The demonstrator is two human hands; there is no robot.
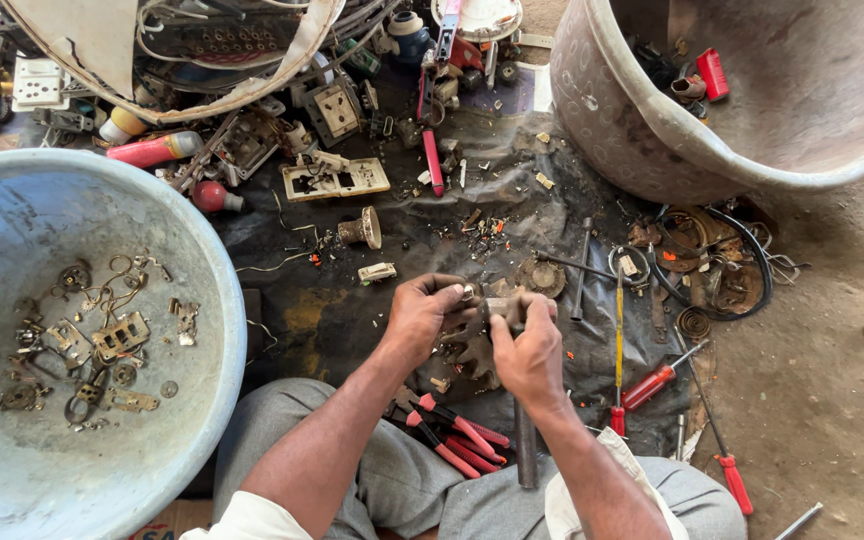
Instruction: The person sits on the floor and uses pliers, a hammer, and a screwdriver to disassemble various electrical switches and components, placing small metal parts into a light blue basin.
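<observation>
You've got your left hand (420, 315) and right hand (529, 350) both pinching that small switch part (497, 308) over the dark cloth (512, 160), so loose bits stay catchable.

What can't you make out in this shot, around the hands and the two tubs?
Head view only:
- The small part between the left hand and right hand: fingers cover most of it, so its kind is unclear.
- The grey tub: cut off by the left and bottom edges.
- The metal bits inside it: too small to identify.
- The beige tub: its rim hides part of its contents.
</observation>
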